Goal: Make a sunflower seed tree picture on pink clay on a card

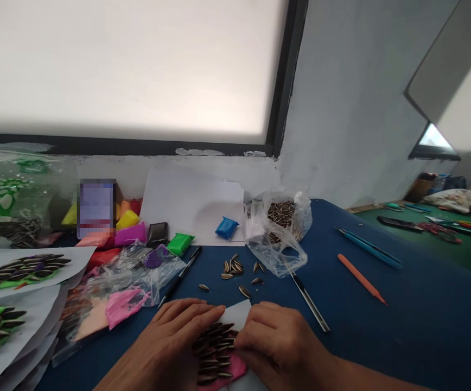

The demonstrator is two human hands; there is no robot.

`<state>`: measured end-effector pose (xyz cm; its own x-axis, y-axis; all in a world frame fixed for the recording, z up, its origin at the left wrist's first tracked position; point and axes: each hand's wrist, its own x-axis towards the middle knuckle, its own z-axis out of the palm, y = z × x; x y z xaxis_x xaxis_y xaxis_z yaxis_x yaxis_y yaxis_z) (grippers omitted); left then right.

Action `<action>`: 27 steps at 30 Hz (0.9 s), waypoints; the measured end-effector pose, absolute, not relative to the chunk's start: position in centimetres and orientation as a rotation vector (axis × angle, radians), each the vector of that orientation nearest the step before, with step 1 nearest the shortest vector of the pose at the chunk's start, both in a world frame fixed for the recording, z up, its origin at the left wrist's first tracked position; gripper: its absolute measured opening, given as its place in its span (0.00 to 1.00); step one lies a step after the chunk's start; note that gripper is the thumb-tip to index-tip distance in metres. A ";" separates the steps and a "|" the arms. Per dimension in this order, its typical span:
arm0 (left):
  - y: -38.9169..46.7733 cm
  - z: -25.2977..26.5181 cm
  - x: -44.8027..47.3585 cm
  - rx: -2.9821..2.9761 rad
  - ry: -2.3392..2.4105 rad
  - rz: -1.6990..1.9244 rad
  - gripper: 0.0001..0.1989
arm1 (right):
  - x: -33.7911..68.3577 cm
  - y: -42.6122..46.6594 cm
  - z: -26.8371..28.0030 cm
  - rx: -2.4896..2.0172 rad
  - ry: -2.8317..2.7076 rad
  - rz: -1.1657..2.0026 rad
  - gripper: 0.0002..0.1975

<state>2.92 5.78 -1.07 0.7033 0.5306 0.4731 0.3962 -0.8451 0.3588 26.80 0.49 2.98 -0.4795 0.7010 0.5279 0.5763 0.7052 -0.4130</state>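
Observation:
In front of me lies a white sheet of paper [237, 311] bearing a flat pink clay piece [237, 366]. Rows of striped sunflower seeds [215, 353] are stuck in the clay. My left hand [166, 339] rests along the left side with its fingers stretched out, partly covering the seeds and paper. On the right, my right hand [282, 342] has its fingertips pinched together on a sunflower seed at the clay's edge; the fingers mostly hide that seed. Just beyond the hands, several loose sunflower seeds [232, 266] are scattered on the blue table [382, 336].
A plastic bag of seeds [282, 214] stands behind, with a silver-and-black pen [311, 304] before it. Tweezers [369, 248] and an orange tool [361, 278] lie right. Left are a black pen [179, 277], pink clay [123, 307] in plastic, and seeded paper sheets [36, 331].

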 end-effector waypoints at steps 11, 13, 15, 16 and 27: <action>4.4 2.1 3.2 2.650 0.760 0.756 0.25 | 26.6 0.4 3.1 -1.012 -2.252 0.179 0.09; 4.5 2.0 3.2 2.648 0.770 0.756 0.26 | 26.5 0.5 3.1 -1.032 -2.285 0.137 0.10; 4.5 1.9 3.2 2.642 0.765 0.760 0.26 | 26.4 0.6 3.1 -1.048 -2.321 0.096 0.10; 4.6 1.8 3.2 2.640 0.757 0.757 0.26 | 26.4 0.7 3.1 -1.043 -2.332 0.081 0.10; 4.5 2.8 3.1 2.638 0.722 0.726 0.22 | 26.0 0.7 2.9 -1.009 -2.307 0.066 0.11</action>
